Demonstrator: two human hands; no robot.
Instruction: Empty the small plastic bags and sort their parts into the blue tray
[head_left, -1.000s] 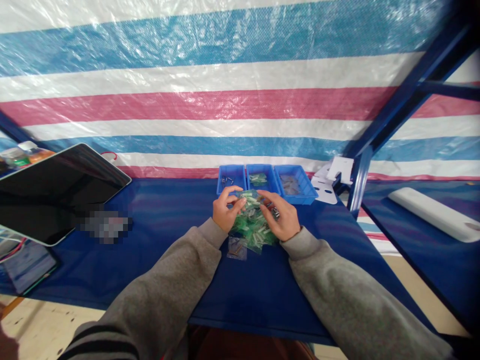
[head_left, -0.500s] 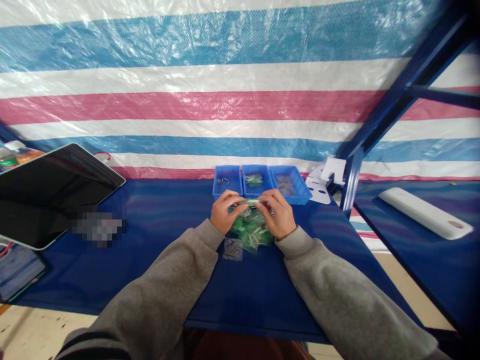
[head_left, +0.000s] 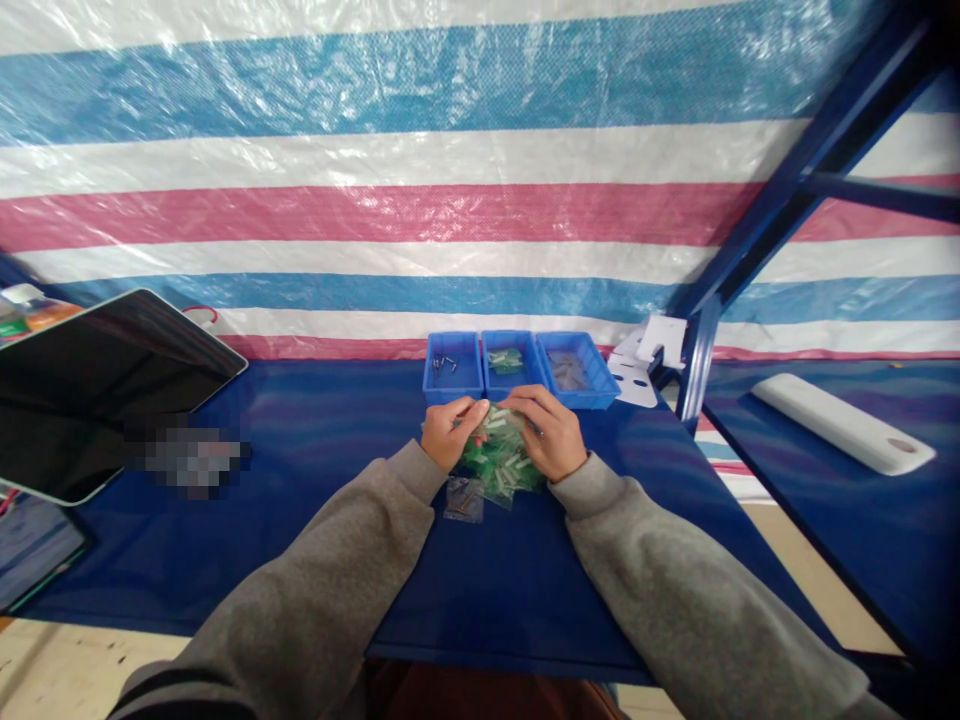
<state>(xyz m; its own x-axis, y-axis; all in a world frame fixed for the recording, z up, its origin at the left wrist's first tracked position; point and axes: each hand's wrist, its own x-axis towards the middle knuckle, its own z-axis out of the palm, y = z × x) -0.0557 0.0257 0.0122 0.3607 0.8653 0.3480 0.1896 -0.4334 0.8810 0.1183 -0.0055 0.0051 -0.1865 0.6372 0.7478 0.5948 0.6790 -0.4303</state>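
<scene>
Just in front of blue trays (head_left: 513, 367): my left hand (head_left: 448, 437) and right hand (head_left: 552, 435) both pinch small packet (head_left: 491, 413) above green pile (head_left: 501, 462); loose grip risks spilling contents.

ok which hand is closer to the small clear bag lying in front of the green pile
Left. The left hand sits just above the small clear bag, at the green pile's left edge. The right hand rests across the pile, farther off.
</scene>
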